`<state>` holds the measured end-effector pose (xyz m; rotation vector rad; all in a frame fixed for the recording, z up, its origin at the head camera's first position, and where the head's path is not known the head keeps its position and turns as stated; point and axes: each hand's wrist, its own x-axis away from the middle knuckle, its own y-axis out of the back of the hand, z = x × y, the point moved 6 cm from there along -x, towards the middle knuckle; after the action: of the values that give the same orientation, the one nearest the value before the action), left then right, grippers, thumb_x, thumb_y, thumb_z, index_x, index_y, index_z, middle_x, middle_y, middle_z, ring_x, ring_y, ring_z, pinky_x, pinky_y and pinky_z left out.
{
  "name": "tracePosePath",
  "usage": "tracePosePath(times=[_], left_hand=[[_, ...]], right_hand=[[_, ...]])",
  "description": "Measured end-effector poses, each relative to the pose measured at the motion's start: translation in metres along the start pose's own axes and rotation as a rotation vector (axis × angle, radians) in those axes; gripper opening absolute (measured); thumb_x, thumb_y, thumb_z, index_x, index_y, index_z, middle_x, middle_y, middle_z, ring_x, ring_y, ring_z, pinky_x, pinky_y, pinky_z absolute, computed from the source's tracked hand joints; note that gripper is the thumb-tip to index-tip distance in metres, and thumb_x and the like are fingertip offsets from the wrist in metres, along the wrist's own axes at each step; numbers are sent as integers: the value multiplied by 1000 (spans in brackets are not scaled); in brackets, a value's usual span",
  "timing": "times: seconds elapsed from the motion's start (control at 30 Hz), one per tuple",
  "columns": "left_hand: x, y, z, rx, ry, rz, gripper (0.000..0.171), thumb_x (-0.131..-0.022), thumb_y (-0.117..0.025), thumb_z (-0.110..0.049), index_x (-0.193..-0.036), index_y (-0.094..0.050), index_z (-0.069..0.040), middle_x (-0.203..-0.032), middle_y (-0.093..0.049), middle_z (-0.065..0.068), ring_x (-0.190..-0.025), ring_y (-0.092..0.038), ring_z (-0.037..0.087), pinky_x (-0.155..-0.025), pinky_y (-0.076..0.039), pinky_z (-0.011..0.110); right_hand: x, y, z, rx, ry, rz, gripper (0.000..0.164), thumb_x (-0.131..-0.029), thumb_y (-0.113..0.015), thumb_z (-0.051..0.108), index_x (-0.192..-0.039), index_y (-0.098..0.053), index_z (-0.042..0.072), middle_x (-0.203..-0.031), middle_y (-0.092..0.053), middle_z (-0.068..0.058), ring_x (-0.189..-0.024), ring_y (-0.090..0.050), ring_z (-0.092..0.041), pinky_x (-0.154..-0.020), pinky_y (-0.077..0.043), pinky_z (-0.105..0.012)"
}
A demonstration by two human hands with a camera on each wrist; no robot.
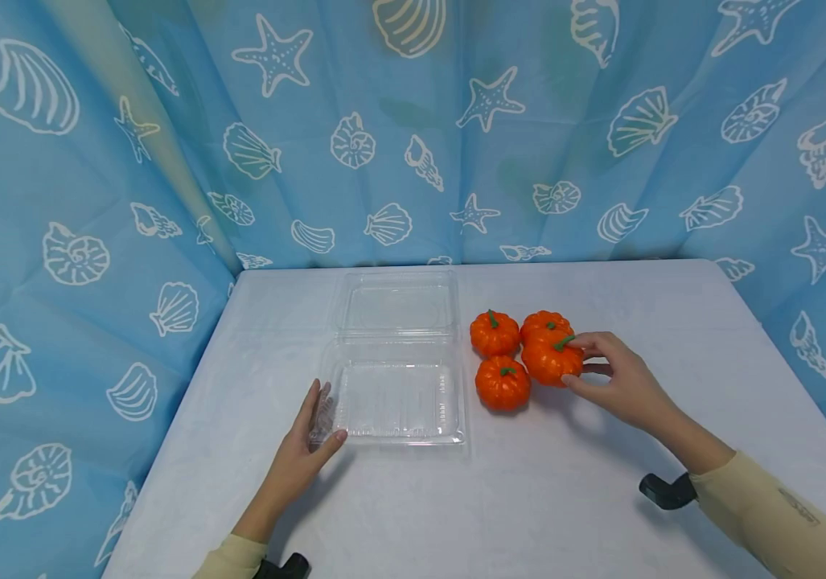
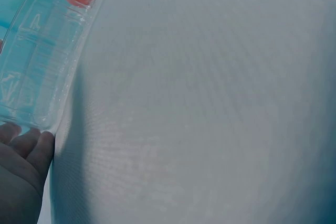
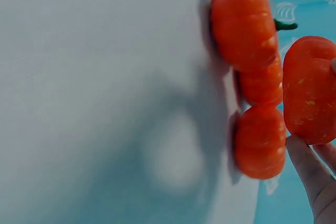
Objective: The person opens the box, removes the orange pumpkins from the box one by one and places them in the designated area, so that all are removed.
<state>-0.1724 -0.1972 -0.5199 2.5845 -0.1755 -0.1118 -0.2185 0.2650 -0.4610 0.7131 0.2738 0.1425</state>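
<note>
My right hand (image 1: 622, 382) pinches a small orange toy pumpkin (image 1: 552, 359) with a green stem between thumb and fingers. In the right wrist view this pumpkin (image 3: 311, 90) is raised off the table, apart from the three others. Those are a back-left pumpkin (image 1: 495, 333), a back-right pumpkin (image 1: 544, 322), partly hidden behind the held one, and a front pumpkin (image 1: 503, 384). To their left lies a clear plastic clamshell box (image 1: 402, 441), its lid laid back. My left hand (image 1: 297, 458) rests against the box's left side, fingers extended, thumb at the front-left corner.
A white cloth covers the table (image 1: 499, 515). Behind it and at both sides hangs a blue curtain (image 1: 398, 104) with white shells and starfish. The box's lid (image 1: 398, 305) lies flat toward the back edge. Dark wrist mounts (image 1: 667, 490) stick out below each sleeve.
</note>
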Motion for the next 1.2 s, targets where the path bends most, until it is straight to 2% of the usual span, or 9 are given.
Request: tracePosePath(times=[0.3, 0.7, 1.03, 1.2], left_hand=[[1, 1, 0, 16, -2, 1, 91, -98, -69, -27, -165, -9, -14, -167, -25, 9, -154, -18, 32, -122, -14, 60], [2, 1, -2, 6, -7, -4, 90, -98, -69, -29, -165, -10, -16, -167, -25, 8, -154, -18, 32, -122, -15, 60], [1, 2, 2, -9, -4, -12, 91, -98, -69, -29, -165, -9, -17, -167, -25, 8, -154, -18, 31, -122, -15, 59], [1, 2, 0, 13, -7, -1, 90, -98, -70, -28, -165, -10, -17, -167, -25, 8, -154, -18, 31, -122, -14, 59]], right_hand=[[15, -11, -21, 14, -16, 31, 44, -88, -81, 17, -125, -60, 5, -128, -58, -12, -111, -60, -28, -90, -57, -52], [17, -22, -33, 41, -67, 60, 50, -88, -82, 20, -130, -59, 4, -131, -61, -17, -111, -64, -35, -93, -55, -54], [20, -21, -35, 95, -51, -6, 44, -86, -84, 28, -122, -66, 10, -134, -65, -18, -107, -70, -34, -91, -56, -50], [22, -21, -34, 105, -83, 1, 48, -86, -84, 29, -126, -64, 11, -141, -59, -21, -108, -69, -37, -91, -56, -52]])
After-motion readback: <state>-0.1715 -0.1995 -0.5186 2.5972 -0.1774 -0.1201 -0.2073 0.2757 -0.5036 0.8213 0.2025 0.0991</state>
